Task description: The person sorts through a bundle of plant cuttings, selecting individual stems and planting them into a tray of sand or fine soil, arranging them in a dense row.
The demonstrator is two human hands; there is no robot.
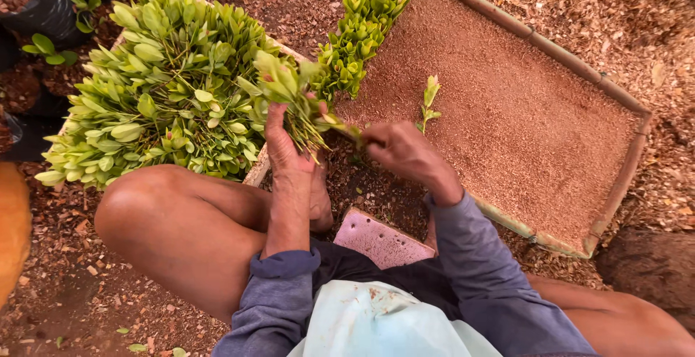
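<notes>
A wide framed bed of reddish sawdust [521, 111] fills the right of the ground, with a row of planted cuttings [365, 20] along its left edge and a heap of leafy cuttings [159, 89] beside it. The left hand [284, 143] is closed around a bunch of cuttings [289, 93]. The right hand [405, 150] pinches a single cutting stem [346, 129] just beside the bunch, near one upright cutting [429, 105] in the sawdust.
</notes>
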